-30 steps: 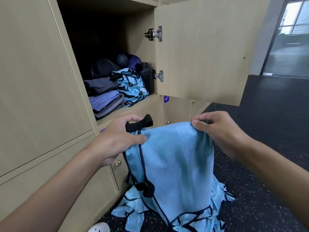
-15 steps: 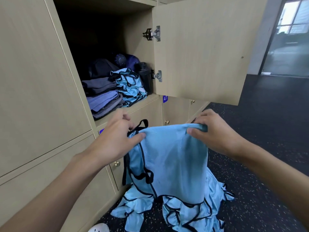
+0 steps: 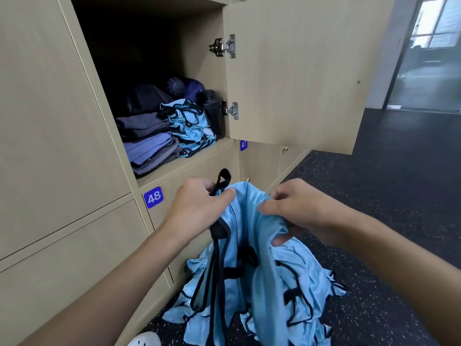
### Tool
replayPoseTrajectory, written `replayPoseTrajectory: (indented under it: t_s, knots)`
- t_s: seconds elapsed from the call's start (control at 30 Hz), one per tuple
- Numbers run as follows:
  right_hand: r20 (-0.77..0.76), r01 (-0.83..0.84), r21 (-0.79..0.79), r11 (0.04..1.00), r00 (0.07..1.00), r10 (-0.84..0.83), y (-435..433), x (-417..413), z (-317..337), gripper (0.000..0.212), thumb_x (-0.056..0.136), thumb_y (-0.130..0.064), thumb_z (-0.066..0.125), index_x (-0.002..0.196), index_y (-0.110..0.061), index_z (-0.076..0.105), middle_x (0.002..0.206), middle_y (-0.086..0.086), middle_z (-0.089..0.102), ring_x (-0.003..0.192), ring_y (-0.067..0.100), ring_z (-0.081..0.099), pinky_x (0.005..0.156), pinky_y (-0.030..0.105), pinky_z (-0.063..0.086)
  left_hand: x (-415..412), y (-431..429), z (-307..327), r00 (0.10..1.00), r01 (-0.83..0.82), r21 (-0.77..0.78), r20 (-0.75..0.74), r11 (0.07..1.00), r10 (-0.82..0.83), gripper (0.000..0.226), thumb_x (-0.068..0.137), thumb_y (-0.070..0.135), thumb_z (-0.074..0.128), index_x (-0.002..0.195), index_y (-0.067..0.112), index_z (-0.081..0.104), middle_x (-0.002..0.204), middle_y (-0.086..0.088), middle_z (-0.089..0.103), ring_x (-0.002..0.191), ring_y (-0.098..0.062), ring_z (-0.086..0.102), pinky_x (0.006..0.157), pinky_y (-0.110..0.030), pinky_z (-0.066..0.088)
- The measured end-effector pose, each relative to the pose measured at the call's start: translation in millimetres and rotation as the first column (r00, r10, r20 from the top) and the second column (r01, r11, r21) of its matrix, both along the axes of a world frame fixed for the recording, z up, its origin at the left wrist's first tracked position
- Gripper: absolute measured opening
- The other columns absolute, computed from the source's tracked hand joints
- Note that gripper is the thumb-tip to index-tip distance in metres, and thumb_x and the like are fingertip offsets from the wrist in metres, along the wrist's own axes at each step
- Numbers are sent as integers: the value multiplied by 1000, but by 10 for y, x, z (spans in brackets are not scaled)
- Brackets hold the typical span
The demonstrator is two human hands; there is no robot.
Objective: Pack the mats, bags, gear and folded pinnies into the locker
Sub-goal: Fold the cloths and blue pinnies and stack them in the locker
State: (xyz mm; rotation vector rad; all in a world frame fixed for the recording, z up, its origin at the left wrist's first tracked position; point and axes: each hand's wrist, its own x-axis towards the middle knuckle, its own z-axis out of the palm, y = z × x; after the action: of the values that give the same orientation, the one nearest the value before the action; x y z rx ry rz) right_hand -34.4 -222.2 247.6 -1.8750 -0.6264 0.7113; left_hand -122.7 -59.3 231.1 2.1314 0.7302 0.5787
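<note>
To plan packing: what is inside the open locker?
Folded grey and purple mats at left, stacked blue pinnies beside them, a black bottle at right, dark bags behind. The back is too dark to see.

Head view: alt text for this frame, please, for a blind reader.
The left hand and right hand grip the top of a light blue pinny with black trim, above a heap of matching pinnies on the dark speckled floor. Behind, an open wooden locker holds folded blue pinnies, grey and purple folded cloths and a black bottle.
</note>
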Motion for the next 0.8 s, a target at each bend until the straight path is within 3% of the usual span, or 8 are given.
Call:
replayPoseTrajectory:
  t_s: [0.13, 0.27, 0.33, 0.4, 0.47, 0.57, 0.7, 0.8]
  knots:
    - [-188, -72, 191, 979, 976, 109, 44, -106, 30, 14, 96, -5, 57, 84, 2, 59, 80, 25, 66, 67, 26, 69, 69, 33, 63, -18, -99, 25, 980, 193, -199, 80, 961, -181, 29, 89, 37, 68, 87, 9, 71, 68, 1, 60, 61, -14, 53, 64, -29, 43]
    - [-208, -145, 323, 935, 953, 220, 46, -89, 27, 17, 98, 5, 47, 100, 12, 63, 75, 13, 71, 75, 16, 70, 91, 35, 57, -85, -102, 102, 940, 340, -321, 127, 884, -316, 35, 77, 31, 85, 105, 25, 65, 90, 3, 77, 84, -12, 73, 74, -25, 56]
    - [-212, -163, 365, 917, 944, 252, 29, -77, 34, 21, 96, 9, 47, 104, 12, 66, 98, 18, 74, 96, 23, 72, 94, 34, 56, -95, -72, 107, 942, 333, -308, 160, 891, -297, 51, 73, 11, 86, 115, 27, 60, 90, 1, 78, 81, -12, 73, 69, -24, 58]
    - [-230, -142, 405, 903, 940, 251, 23, -84, 47, 25, 93, 14, 48, 103, 5, 69, 100, 16, 74, 95, 24, 71, 92, 33, 57, -90, -54, 129, 953, 279, -286, 201, 917, -227, 54, 72, 3, 84, 117, 25, 61, 86, -2, 77, 72, -13, 69, 67, -28, 58]
    - [-144, -87, 401, 912, 977, 156, 43, -76, 25, 24, 91, 15, 51, 102, 1, 67, 91, 13, 72, 84, 21, 69, 83, 31, 59, -89, -31, 167, 950, 257, -320, 257, 912, -178, 49, 76, 0, 81, 117, 20, 62, 80, -4, 73, 61, -13, 62, 58, -27, 54]
    - [131, 37, 382, 923, 987, -94, 77, -3, -31, 28, 88, 7, 62, 108, -13, 59, 91, 5, 66, 79, 14, 60, 73, 25, 48, -117, 31, 267, 928, 314, -488, 339, 814, -155, 44, 84, -3, 70, 121, 17, 61, 81, -5, 72, 58, -15, 62, 49, -24, 51]
    - [-12, -181, 316, 931, 981, 195, 61, 20, -125, 92, 75, -14, 84, 144, -38, 28, 122, 6, 68, 110, 17, 67, 97, 39, 51, -138, 124, 351, 893, 405, -622, 427, 670, -144, 42, 88, 0, 63, 128, 11, 60, 110, -12, 74, 91, -25, 67, 74, -34, 55]
    - [-62, -197, 332, 923, 971, 230, 98, -25, -165, 81, 76, -2, 80, 137, -30, 35, 112, 14, 72, 101, 29, 71, 89, 47, 56, -146, 128, 377, 903, 380, -716, 423, 585, -69, 57, 82, 21, 72, 134, 4, 56, 129, -19, 65, 120, -33, 62, 100, -48, 50]
